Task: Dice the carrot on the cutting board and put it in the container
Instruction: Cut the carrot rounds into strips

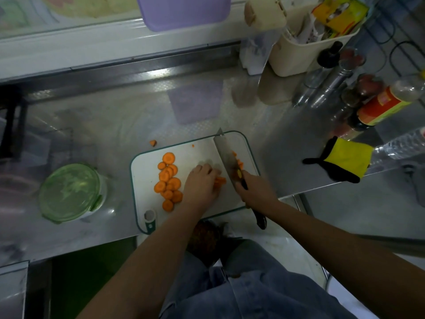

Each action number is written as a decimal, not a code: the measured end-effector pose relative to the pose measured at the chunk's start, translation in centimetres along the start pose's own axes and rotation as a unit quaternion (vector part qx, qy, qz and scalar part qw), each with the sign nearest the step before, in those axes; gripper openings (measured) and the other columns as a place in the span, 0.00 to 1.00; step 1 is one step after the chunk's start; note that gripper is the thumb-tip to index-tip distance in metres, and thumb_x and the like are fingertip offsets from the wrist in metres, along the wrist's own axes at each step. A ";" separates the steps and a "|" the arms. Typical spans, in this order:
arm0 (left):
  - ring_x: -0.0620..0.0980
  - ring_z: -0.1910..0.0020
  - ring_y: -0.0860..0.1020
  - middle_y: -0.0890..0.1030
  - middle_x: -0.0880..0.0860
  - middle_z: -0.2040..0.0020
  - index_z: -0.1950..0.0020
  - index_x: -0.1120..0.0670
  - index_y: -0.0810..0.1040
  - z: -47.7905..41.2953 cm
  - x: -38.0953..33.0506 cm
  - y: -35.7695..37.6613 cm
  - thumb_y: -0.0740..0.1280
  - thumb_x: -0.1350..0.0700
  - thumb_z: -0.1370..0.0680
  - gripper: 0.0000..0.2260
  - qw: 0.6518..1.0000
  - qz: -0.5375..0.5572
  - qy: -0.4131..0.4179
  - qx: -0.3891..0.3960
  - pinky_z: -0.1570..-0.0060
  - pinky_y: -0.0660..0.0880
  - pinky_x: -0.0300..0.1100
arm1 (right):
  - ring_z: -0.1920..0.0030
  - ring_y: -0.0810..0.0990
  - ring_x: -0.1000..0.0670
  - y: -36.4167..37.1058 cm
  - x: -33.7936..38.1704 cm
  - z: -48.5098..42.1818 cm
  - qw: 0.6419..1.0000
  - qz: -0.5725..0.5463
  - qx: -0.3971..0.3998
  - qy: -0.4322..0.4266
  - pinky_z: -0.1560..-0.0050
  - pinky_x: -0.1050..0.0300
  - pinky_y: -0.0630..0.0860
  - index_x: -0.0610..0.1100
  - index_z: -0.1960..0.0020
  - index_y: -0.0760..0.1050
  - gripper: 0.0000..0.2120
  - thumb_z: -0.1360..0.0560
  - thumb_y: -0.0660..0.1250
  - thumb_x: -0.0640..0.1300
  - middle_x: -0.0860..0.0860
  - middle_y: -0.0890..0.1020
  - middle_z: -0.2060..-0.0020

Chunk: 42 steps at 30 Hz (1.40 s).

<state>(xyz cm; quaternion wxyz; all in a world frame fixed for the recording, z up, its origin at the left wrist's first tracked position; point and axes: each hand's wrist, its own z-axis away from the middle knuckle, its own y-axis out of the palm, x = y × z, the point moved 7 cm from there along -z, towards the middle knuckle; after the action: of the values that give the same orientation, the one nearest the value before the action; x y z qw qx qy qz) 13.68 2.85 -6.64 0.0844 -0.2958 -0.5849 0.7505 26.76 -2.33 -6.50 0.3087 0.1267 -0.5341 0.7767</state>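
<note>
I log, near to far:
- cutting board [147,180]: white, dark green rim
- carrot slices [169,180]: orange
- knife handle [259,218]: black, yellow dot
- container lid [69,192], left: translucent green
- mitt [347,157], right: yellow, black trim
- bottle label [381,107]: red, yellow
- tub [184,12], far: lilac

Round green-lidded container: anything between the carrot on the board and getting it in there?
Yes: the translucent green lid is closed on the round container, left of the white cutting board. It must come off first. Nothing visible lies between the orange carrot slices and it.
</note>
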 end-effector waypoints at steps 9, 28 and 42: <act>0.58 0.48 0.73 0.76 0.57 0.51 0.50 0.57 0.81 -0.3 0.4 0.5 0.67 0.56 0.25 0.07 0.999 0.020 -0.045 -0.021 0.53 0.70 0.50 | 0.71 0.72 0.45 -1.4 1.1 0.1 0.999 -0.002 -0.038 -0.029 0.69 0.56 0.65 0.42 0.54 0.70 0.05 0.22 0.58 0.43 0.46 0.74 0.71; 0.58 0.58 0.77 0.79 0.54 0.60 0.55 0.52 0.86 0.2 1.2 0.6 0.72 0.60 0.31 0.07 0.995 0.055 -0.022 -0.074 0.63 0.76 0.48 | 0.66 0.73 0.45 0.7 2.4 0.8 0.994 0.097 -0.008 -0.048 0.66 0.52 0.70 0.42 0.49 0.69 0.07 0.22 0.56 0.44 0.47 0.73 0.66; 0.58 0.54 0.76 0.80 0.55 0.58 0.56 0.52 0.86 -0.2 1.4 0.8 0.73 0.59 0.30 0.05 0.994 0.067 -0.060 -0.058 0.60 0.74 0.48 | 0.69 0.70 0.45 -0.3 2.7 0.2 0.996 0.042 -0.047 -0.056 0.67 0.53 0.65 0.40 0.47 0.70 0.07 0.22 0.58 0.42 0.46 0.72 0.69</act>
<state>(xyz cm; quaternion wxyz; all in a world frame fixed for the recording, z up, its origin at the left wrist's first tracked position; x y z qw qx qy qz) 12.81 3.46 -7.86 -0.0187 -0.2933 -0.6105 0.7355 24.85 -1.53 -4.75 0.2510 0.1329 -0.5915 0.7546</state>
